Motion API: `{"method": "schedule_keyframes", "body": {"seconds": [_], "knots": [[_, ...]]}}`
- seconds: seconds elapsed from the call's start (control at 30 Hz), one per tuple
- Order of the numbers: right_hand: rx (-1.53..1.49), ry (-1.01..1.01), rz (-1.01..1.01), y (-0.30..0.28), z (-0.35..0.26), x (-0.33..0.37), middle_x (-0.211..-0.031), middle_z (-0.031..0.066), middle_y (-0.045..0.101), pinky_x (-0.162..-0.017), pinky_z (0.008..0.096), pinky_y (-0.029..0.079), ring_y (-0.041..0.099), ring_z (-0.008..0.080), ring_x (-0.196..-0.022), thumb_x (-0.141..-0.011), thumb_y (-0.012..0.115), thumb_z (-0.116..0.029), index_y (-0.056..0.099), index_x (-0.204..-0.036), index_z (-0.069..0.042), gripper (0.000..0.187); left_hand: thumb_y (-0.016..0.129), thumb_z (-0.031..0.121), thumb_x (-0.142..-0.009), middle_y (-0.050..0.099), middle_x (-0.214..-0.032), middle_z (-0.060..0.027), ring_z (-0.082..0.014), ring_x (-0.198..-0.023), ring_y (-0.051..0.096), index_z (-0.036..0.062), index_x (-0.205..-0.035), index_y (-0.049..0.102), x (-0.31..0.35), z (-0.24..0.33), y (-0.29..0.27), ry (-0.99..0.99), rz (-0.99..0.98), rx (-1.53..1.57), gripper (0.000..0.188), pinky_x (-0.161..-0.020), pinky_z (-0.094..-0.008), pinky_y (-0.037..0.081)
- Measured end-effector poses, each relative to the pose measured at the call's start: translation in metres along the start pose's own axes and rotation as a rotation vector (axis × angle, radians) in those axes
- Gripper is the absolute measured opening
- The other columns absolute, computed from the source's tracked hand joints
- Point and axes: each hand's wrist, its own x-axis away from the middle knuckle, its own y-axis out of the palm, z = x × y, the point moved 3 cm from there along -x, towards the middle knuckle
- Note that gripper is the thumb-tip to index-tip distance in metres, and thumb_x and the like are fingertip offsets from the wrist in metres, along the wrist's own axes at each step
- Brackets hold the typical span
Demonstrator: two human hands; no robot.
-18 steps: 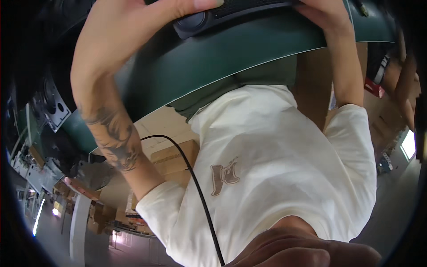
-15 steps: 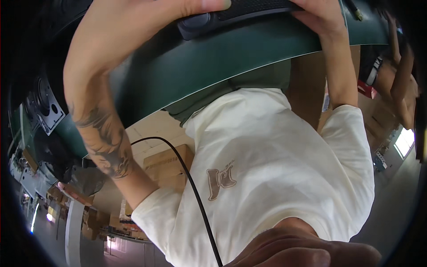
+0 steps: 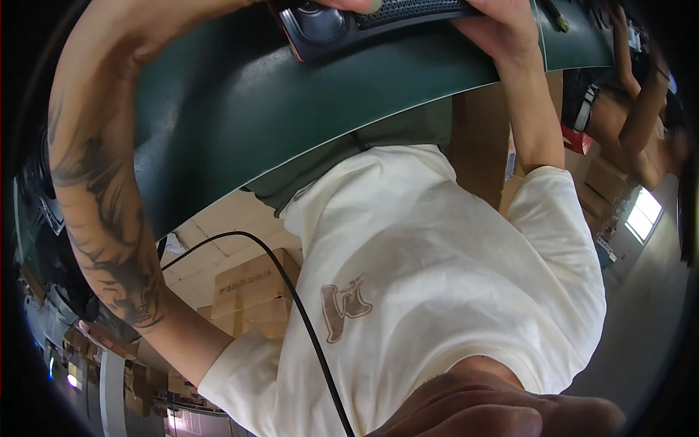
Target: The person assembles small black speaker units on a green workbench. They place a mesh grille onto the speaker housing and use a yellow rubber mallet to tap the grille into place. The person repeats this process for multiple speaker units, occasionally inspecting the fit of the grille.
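Observation:
A long black speaker housing point(image 3: 313, 28), with a mesh grille and a round recess at its left end, lies at the top of the view over the green tabletop point(image 3: 291, 102). A thin orange-red edge shows along its left side. My left hand point(image 3: 354, 4) is mostly cut off by the upper border; a thumb or finger rests on the housing beside the grille. My right hand point(image 3: 502, 28) is closed around the housing's right end, its fingertips hidden behind it. The far side of the housing is out of view.
A black cable point(image 3: 291, 288) hangs in front of my shirt. Below the table edge stand cardboard boxes point(image 3: 251, 291). A dark tool with a greenish tip point(image 3: 560, 22) lies at the upper right. Another person's arm point(image 3: 630, 109) is at the far right.
My left forearm has swung outward to the left. The housing has shifted slightly left and shows more of its left end with the orange-red edge. My right hand moved left with it.

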Motion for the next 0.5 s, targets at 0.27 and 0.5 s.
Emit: {"method": "schedule_keyframes", "body": {"seconds": [0.27, 0.5], "knots": [[0.014, 0.014, 0.055, 0.002, -0.003, 0.003, -0.167, 0.0148, 0.025, -0.123, 0.0386, 0.028, 0.035, 0.0278, -0.151, -0.081, 0.076, -0.003, 0.015, -0.165, 0.0, 0.103, 0.095, 0.038, -0.066, 0.064, -0.13, -0.0215, -0.0301, -0.124, 0.062, -0.0023, -0.144, 0.05, 0.006, -0.005, 0.004, 0.049, 0.071, -0.044, 0.098, -0.107, -0.0356, 0.047], [-0.025, 0.001, 0.066, 0.0, -0.003, 0.006, -0.164, 0.0165, 0.031, -0.123, 0.0408, 0.029, 0.037, 0.0303, -0.149, -0.078, 0.074, -0.003, 0.017, -0.164, -0.001, 0.103, 0.097, 0.031, -0.065, 0.064, -0.13, -0.0192, -0.0281, -0.123, 0.061, -0.0015, -0.143, 0.053, -0.017, -0.005, 0.006, 0.088, 0.073, -0.053, 0.096, -0.108, -0.0356, 0.047]]}}
